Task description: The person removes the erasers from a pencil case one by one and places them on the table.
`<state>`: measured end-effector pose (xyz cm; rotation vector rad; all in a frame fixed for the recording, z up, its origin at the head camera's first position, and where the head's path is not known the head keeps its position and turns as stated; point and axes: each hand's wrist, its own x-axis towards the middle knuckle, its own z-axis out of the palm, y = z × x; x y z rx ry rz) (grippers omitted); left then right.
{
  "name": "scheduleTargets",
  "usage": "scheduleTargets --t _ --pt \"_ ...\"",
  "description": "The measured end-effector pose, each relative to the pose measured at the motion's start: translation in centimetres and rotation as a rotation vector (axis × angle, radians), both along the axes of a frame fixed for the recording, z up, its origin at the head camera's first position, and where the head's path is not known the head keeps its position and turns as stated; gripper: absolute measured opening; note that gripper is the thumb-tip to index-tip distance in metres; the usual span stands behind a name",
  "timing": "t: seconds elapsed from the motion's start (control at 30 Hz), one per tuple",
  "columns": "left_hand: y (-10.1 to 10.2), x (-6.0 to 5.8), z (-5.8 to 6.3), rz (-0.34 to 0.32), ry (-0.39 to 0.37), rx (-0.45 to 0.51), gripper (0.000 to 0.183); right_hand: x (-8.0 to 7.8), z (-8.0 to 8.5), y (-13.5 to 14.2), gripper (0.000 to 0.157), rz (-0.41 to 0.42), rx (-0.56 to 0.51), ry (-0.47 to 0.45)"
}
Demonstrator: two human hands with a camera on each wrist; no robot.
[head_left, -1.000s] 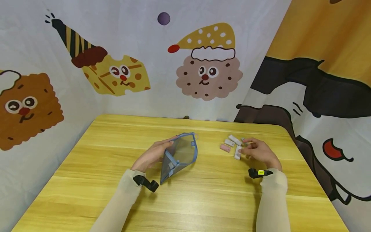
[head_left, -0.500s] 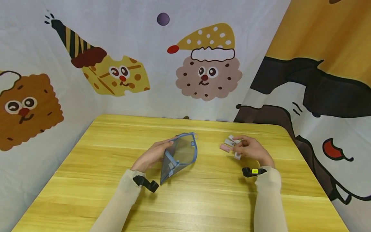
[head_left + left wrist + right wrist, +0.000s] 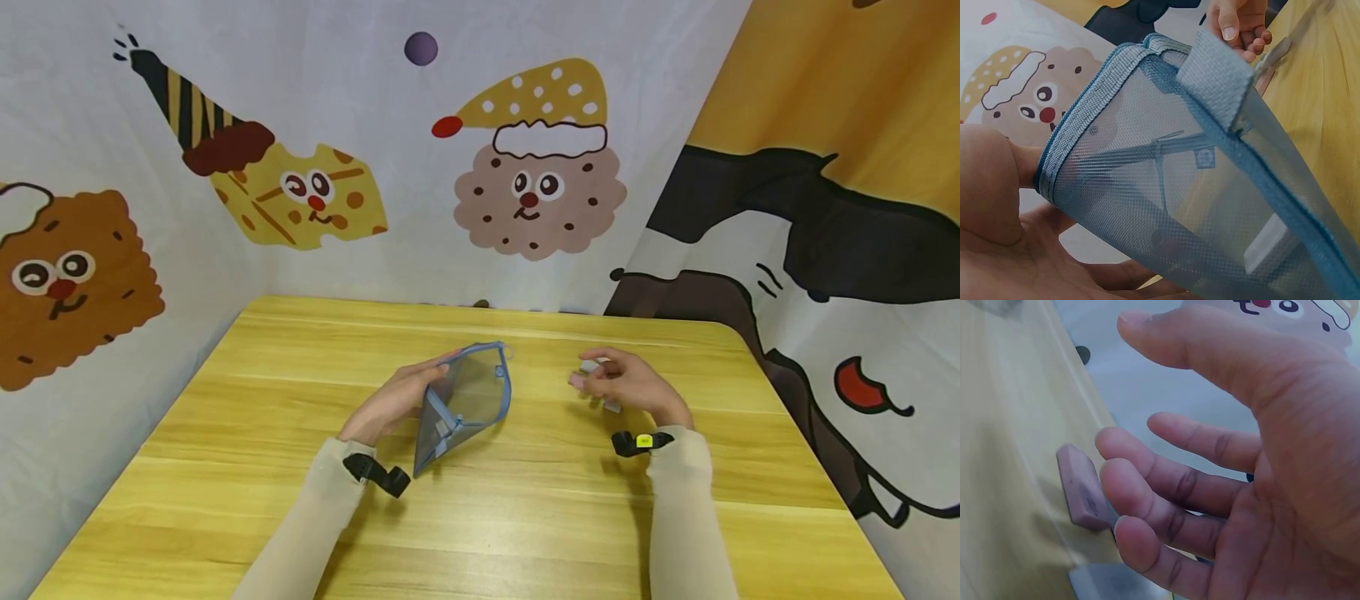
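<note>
My left hand point(image 3: 396, 402) grips a blue mesh zip pouch point(image 3: 480, 390) by its rim, the mouth held apart and tilted to the right. In the left wrist view a white block point(image 3: 1267, 245), like an eraser, shows through the mesh. My right hand point(image 3: 628, 385) hovers over a small group of erasers, its thumb apart from the loosely bent fingers and nothing between them. A pink eraser point(image 3: 1080, 487) with a dark smudge lies just beyond the fingertips. Nearer, a white eraser point(image 3: 1116, 581) is partly covered by the hand, which hides others in the head view.
The wooden table point(image 3: 495, 525) reaches back to a white cloth point(image 3: 420, 250) printed with cartoon snacks. Bare wood lies between the pouch and the erasers. Another white eraser end point(image 3: 612, 407) peeks out below the right hand.
My right hand has moved left across the erasers, from the rightmost ones toward the pink one, covering more of the group. The left hand and the pouch have stayed in place.
</note>
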<state>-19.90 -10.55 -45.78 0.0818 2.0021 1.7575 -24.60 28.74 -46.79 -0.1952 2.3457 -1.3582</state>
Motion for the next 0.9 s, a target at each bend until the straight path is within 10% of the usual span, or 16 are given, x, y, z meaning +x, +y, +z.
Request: scheduleTargets --t 0.9 --pt "0.0 0.1 0.1 0.018 -0.015 -0.014 0.045 0.0 0.2 -5.4 0.062 0.174 -0.001 0.131"
